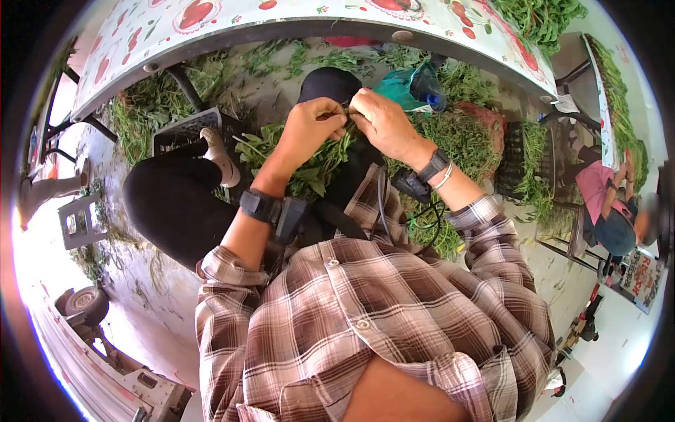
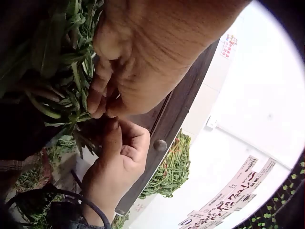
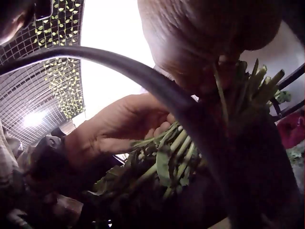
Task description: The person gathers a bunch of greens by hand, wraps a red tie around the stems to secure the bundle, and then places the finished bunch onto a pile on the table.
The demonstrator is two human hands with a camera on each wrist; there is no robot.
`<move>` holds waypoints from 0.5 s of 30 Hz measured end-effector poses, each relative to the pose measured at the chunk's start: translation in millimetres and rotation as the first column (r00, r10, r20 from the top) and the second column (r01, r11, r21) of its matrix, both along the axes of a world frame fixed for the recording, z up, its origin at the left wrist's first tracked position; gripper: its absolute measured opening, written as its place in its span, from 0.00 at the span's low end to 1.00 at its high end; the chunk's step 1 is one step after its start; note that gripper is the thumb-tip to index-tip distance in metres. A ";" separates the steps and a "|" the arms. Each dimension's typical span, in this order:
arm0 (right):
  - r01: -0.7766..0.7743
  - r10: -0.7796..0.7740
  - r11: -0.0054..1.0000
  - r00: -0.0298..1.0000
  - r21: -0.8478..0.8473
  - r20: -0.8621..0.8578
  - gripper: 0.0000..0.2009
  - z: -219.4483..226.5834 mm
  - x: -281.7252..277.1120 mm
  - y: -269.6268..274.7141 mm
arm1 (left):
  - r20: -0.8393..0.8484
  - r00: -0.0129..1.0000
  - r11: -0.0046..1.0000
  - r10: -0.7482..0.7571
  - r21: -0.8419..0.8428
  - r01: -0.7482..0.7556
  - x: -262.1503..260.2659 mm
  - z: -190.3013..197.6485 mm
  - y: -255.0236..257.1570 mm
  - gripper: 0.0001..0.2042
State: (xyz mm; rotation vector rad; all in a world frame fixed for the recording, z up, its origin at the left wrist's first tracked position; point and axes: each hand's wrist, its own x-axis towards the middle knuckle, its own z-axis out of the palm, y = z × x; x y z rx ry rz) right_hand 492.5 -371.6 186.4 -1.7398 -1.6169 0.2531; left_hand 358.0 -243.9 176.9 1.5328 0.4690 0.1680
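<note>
A bunch of leafy greens [image 1: 316, 169] lies across the lap, with leaves spread below the hands. The left hand [image 1: 314, 130] and right hand [image 1: 385, 123] meet over a knee, fingers curled and thumbs bent in. Close up in the left wrist view, the left hand [image 2: 147, 52] and right hand [image 2: 119, 157] pinch at greens [image 2: 78, 71], fingertips nearly touching. In the right wrist view the left hand [image 3: 124, 124] is against pale stems [image 3: 181, 152]; a thin strand hangs below the right hand [image 3: 205, 38]. Exactly what lies between the fingertips is hidden.
A table with a fruit-patterned cover [image 1: 281, 15] spans the front. Loose greens [image 1: 457, 141] cover the floor, near a teal bag [image 1: 399, 88]. Black crates stand left [image 1: 186, 133] and right [image 1: 517, 158]. A dark cable [image 3: 119, 59] crosses the right wrist view. Another person [image 1: 605, 197] sits far right.
</note>
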 end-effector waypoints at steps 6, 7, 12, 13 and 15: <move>0.007 -0.004 0.998 0.999 0.055 -0.054 0.06 -1.9 -0.8 -4.1 | -0.019 0.996 0.996 0.084 0.000 -0.084 -1.5 6.2 -7.2 0.06; -0.005 0.009 0.997 0.998 0.072 -0.056 0.05 -3.6 -0.3 -3.7 | -0.023 0.995 0.996 0.093 0.005 -0.092 -1.9 6.5 -7.6 0.06; 0.011 0.004 0.996 0.988 0.090 -0.156 0.05 -4.1 -3.0 -3.8 | -0.047 0.994 0.995 0.096 0.035 -0.095 -3.3 4.8 -7.4 0.05; 0.007 0.010 0.994 0.988 0.109 -0.155 0.05 -6.2 -1.0 -3.0 | -0.035 0.995 0.995 0.097 0.032 -0.096 -1.5 4.1 -6.5 0.05; 0.002 0.018 0.993 0.985 0.116 -0.169 0.05 -9.3 -0.2 -5.5 | -0.039 0.994 0.995 0.100 0.019 -0.100 -2.5 4.2 -10.2 0.05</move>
